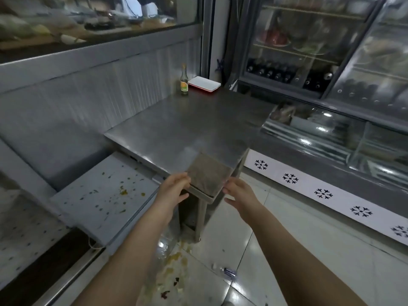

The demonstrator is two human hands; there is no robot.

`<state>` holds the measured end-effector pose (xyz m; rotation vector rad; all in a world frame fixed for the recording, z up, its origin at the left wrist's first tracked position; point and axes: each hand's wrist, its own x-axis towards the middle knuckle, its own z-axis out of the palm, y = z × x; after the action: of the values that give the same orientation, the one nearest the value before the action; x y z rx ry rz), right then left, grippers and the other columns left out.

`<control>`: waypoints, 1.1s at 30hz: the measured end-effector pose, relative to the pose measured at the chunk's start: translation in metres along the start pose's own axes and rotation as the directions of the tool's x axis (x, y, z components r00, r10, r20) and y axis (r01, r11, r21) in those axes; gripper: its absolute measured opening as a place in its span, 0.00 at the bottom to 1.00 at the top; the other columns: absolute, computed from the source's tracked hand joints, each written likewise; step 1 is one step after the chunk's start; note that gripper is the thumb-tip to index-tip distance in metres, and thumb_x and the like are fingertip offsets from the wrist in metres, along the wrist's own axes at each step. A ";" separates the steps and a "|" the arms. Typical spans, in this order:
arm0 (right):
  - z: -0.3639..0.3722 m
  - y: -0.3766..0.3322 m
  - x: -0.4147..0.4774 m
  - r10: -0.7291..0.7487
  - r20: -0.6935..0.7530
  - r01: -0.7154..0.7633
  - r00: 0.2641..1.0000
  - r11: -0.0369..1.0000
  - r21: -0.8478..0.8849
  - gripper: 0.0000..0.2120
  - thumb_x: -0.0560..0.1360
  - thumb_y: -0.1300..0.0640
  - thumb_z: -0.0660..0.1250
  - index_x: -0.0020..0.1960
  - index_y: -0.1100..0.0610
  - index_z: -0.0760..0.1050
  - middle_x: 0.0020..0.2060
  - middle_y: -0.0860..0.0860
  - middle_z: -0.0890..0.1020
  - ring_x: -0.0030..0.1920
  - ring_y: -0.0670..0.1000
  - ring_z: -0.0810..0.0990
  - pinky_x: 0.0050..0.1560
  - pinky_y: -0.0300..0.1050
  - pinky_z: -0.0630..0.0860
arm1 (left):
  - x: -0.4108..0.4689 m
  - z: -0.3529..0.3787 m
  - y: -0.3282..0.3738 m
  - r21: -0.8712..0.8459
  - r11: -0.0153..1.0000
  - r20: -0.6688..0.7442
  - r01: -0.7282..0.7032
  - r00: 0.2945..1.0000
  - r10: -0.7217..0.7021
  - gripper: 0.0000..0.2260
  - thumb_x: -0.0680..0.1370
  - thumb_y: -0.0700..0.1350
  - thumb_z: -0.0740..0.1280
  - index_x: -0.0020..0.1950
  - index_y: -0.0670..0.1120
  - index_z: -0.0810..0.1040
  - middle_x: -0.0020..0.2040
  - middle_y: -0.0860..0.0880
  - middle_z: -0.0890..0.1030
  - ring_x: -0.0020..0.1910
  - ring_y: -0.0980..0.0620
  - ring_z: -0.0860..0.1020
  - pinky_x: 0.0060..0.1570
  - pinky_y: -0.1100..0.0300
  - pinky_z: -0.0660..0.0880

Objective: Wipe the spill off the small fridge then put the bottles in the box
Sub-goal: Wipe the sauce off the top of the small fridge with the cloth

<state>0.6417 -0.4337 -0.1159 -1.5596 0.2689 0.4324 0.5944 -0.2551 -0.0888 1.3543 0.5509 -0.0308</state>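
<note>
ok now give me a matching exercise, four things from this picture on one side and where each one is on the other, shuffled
Things
1. folded grey-brown cloth
2. green glass bottle with a yellow label
3. red-rimmed white rectangular tray
4. yellow-green spatter

Places
A. on the low white fridge top, left of the grey steel table
B. far corner of the table, right of the bottle
C. near corner of the table
D. upright at the table's far edge, left of the tray

Pairs: 1-C, 2-D, 3-B, 4-A

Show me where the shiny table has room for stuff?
The middle of the steel table is bare, between the bottle and tray at the far end and the cloth at the near corner. That corner is crowded by the left hand and right hand.
</note>
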 end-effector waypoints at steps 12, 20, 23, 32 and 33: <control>-0.034 -0.009 0.141 -0.095 0.051 0.107 0.994 0.927 -0.359 0.06 0.76 0.60 0.65 0.52 0.59 0.75 0.44 0.50 0.76 0.51 0.54 0.75 0.44 0.39 0.68 | 0.081 0.051 -0.023 -0.112 0.992 -0.219 0.049 0.973 -0.073 0.08 0.76 0.38 0.65 0.54 0.46 0.77 0.51 0.47 0.79 0.53 0.52 0.77 0.47 0.60 0.75; -0.023 0.012 0.185 -0.111 -0.021 0.072 0.994 0.765 -0.641 0.17 0.74 0.55 0.70 0.59 0.63 0.76 0.54 0.59 0.80 0.57 0.58 0.76 0.60 0.47 0.70 | 0.123 0.054 -0.030 -0.068 0.995 -0.208 0.075 0.974 -0.087 0.08 0.76 0.40 0.66 0.54 0.46 0.77 0.53 0.48 0.78 0.51 0.53 0.77 0.47 0.61 0.75; -0.014 0.015 0.187 -0.185 -0.032 0.087 0.982 0.599 -0.796 0.15 0.73 0.53 0.70 0.55 0.61 0.78 0.51 0.59 0.82 0.55 0.60 0.78 0.56 0.49 0.71 | 0.130 0.045 -0.039 -0.077 0.991 -0.196 0.113 0.972 -0.126 0.08 0.76 0.39 0.66 0.55 0.44 0.76 0.53 0.46 0.78 0.53 0.51 0.77 0.49 0.58 0.75; 0.009 0.019 0.182 -0.089 -0.150 -0.042 0.985 0.716 -0.697 0.14 0.72 0.55 0.72 0.49 0.66 0.79 0.46 0.61 0.82 0.50 0.60 0.80 0.47 0.46 0.73 | 0.125 0.015 -0.038 -0.044 0.978 -0.164 0.202 0.964 -0.207 0.05 0.77 0.41 0.65 0.52 0.45 0.77 0.47 0.48 0.78 0.52 0.52 0.78 0.51 0.58 0.75; 0.012 0.018 0.180 -0.116 -0.143 -0.015 0.983 0.726 -0.687 0.13 0.71 0.56 0.72 0.50 0.65 0.79 0.46 0.60 0.82 0.50 0.60 0.80 0.46 0.44 0.72 | 0.124 0.012 -0.036 -0.044 0.978 -0.167 0.203 0.964 -0.207 0.04 0.77 0.40 0.65 0.51 0.46 0.77 0.47 0.47 0.78 0.52 0.52 0.78 0.52 0.57 0.75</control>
<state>0.7943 -0.4053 -0.2093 -2.3485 0.2082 0.3659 0.6951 -0.2382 -0.1692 1.2760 0.8330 -0.0763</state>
